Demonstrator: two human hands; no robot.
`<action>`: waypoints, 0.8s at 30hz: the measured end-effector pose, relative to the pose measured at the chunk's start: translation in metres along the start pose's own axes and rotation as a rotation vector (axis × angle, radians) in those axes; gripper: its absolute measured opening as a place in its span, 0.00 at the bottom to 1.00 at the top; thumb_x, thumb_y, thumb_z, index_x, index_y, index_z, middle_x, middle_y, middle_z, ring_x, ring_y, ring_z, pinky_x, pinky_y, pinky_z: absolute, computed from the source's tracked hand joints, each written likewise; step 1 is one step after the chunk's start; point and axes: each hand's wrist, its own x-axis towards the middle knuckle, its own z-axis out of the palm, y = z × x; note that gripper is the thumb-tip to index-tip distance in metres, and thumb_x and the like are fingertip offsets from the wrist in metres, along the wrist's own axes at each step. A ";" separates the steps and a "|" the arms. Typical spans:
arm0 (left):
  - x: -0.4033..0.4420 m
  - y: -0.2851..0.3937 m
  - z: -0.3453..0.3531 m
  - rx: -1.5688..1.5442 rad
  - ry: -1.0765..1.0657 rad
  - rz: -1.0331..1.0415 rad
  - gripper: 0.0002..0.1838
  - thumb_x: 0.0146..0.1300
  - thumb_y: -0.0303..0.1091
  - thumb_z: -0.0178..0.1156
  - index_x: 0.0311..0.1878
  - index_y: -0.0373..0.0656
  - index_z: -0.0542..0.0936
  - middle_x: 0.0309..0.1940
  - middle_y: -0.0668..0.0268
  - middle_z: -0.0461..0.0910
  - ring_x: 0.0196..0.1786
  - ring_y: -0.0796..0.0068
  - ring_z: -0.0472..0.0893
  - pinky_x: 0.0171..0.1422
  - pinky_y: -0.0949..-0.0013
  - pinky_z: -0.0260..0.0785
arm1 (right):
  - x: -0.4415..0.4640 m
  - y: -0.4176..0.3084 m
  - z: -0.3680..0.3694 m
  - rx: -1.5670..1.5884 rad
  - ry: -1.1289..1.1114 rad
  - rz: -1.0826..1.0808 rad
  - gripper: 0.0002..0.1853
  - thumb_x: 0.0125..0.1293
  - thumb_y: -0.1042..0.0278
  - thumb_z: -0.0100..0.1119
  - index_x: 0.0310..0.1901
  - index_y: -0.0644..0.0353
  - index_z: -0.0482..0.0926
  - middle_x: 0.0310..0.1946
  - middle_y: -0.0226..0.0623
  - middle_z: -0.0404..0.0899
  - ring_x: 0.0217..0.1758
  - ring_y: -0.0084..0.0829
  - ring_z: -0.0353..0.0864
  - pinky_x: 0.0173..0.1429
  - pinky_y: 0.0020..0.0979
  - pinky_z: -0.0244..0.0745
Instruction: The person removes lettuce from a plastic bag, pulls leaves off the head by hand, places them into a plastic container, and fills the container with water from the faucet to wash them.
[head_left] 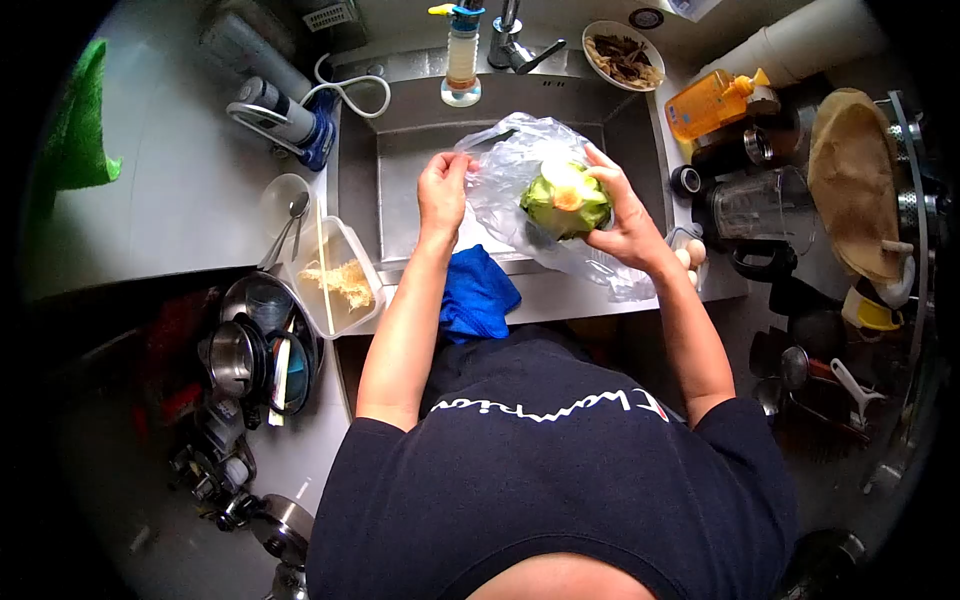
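A round green head of lettuce [566, 199] with a pale cut stem end facing up is held in my right hand [630, 215], whose fingers curve round its right side. A clear plastic bag [500, 195] spreads beneath and to the left of the lettuce, over the sink's front part. My left hand [443, 193] pinches the bag's left edge between thumb and fingers. The metal sink [405, 150] lies under both hands. A blue cloth [478, 293] hangs over the counter's front edge, below my left hand.
Behind the sink stand a faucet [512, 48] and a water filter [462, 65]. A plastic container [335, 275] with shredded food sits left. At the right are an orange bottle [705, 103], eggs [690, 256] and a clear jug [765, 210]. A bowl [623, 56] stands back right.
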 end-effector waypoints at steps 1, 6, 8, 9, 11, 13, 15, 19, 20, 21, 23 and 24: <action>-0.003 0.002 0.002 -0.037 0.019 0.043 0.11 0.61 0.36 0.52 0.36 0.37 0.75 0.32 0.68 0.79 0.32 0.84 0.72 0.39 0.79 0.64 | 0.001 -0.003 -0.002 0.070 -0.018 0.007 0.36 0.36 0.81 0.58 0.54 0.54 0.60 0.66 0.45 0.49 0.69 0.40 0.49 0.68 0.34 0.46; -0.010 0.027 0.021 0.413 -0.119 0.374 0.25 0.53 0.46 0.62 0.48 0.36 0.73 0.36 0.64 0.78 0.41 0.76 0.74 0.51 0.75 0.64 | 0.009 -0.015 -0.008 0.078 -0.105 0.015 0.35 0.37 0.78 0.61 0.53 0.53 0.62 0.67 0.44 0.47 0.70 0.43 0.44 0.69 0.38 0.43; 0.000 0.019 0.016 0.412 -0.213 0.280 0.25 0.52 0.46 0.62 0.46 0.36 0.74 0.36 0.63 0.78 0.39 0.76 0.74 0.49 0.74 0.65 | 0.012 -0.023 -0.009 -0.101 -0.119 -0.063 0.35 0.36 0.78 0.61 0.52 0.53 0.63 0.66 0.44 0.48 0.70 0.46 0.44 0.69 0.40 0.43; 0.003 0.019 0.014 0.410 -0.309 0.185 0.24 0.52 0.46 0.63 0.44 0.35 0.75 0.35 0.63 0.78 0.38 0.76 0.75 0.47 0.73 0.67 | 0.013 -0.027 -0.010 -0.281 -0.129 -0.141 0.35 0.35 0.77 0.61 0.52 0.53 0.63 0.66 0.44 0.49 0.70 0.48 0.44 0.69 0.42 0.43; 0.004 0.018 0.011 0.491 -0.221 0.184 0.21 0.49 0.48 0.63 0.39 0.40 0.78 0.32 0.58 0.80 0.38 0.67 0.80 0.43 0.65 0.69 | 0.013 -0.037 -0.010 -0.345 -0.115 -0.184 0.36 0.34 0.75 0.64 0.51 0.51 0.64 0.64 0.41 0.54 0.69 0.51 0.44 0.68 0.48 0.43; 0.011 0.012 0.008 0.663 -0.135 0.154 0.19 0.50 0.48 0.60 0.37 0.42 0.79 0.31 0.57 0.80 0.36 0.62 0.80 0.41 0.64 0.69 | 0.012 -0.049 -0.011 -0.602 -0.139 -0.266 0.33 0.35 0.72 0.65 0.49 0.50 0.67 0.62 0.33 0.59 0.68 0.48 0.47 0.67 0.49 0.46; 0.014 0.012 0.009 0.749 -0.072 0.193 0.19 0.51 0.49 0.58 0.35 0.43 0.79 0.30 0.56 0.79 0.36 0.58 0.79 0.39 0.62 0.69 | 0.011 -0.050 -0.010 -0.589 -0.139 -0.296 0.33 0.34 0.71 0.66 0.48 0.49 0.67 0.59 0.29 0.64 0.68 0.46 0.50 0.67 0.51 0.47; 0.025 0.019 0.017 0.730 -0.013 0.228 0.18 0.51 0.50 0.57 0.33 0.44 0.78 0.29 0.55 0.79 0.36 0.55 0.78 0.38 0.60 0.68 | 0.009 -0.061 -0.009 -0.530 -0.118 -0.388 0.33 0.33 0.73 0.67 0.47 0.49 0.67 0.55 0.30 0.68 0.65 0.47 0.55 0.67 0.48 0.49; 0.027 0.020 0.020 0.688 0.012 0.270 0.18 0.51 0.50 0.57 0.33 0.44 0.78 0.29 0.55 0.79 0.35 0.55 0.78 0.38 0.59 0.68 | 0.008 -0.063 -0.007 -0.518 -0.130 -0.400 0.32 0.34 0.73 0.66 0.47 0.49 0.68 0.55 0.31 0.68 0.65 0.46 0.56 0.66 0.47 0.50; 0.027 0.025 0.022 0.689 0.014 0.273 0.18 0.51 0.50 0.57 0.33 0.44 0.78 0.29 0.55 0.79 0.35 0.55 0.78 0.38 0.59 0.68 | 0.007 -0.065 -0.004 -0.505 -0.141 -0.412 0.31 0.35 0.73 0.66 0.47 0.50 0.68 0.55 0.32 0.68 0.65 0.45 0.57 0.66 0.46 0.52; 0.026 0.036 0.026 0.878 -0.044 0.231 0.17 0.52 0.49 0.55 0.32 0.44 0.78 0.29 0.54 0.79 0.36 0.54 0.78 0.39 0.58 0.68 | 0.004 -0.069 -0.002 -0.511 -0.172 -0.456 0.29 0.37 0.72 0.65 0.46 0.52 0.67 0.55 0.33 0.68 0.63 0.38 0.61 0.64 0.44 0.54; 0.025 0.033 0.026 0.878 -0.042 0.232 0.17 0.52 0.49 0.55 0.32 0.44 0.78 0.29 0.54 0.79 0.36 0.54 0.78 0.39 0.58 0.68 | 0.002 -0.070 -0.002 -0.502 -0.160 -0.464 0.30 0.37 0.72 0.66 0.47 0.52 0.67 0.55 0.33 0.68 0.62 0.38 0.62 0.64 0.44 0.55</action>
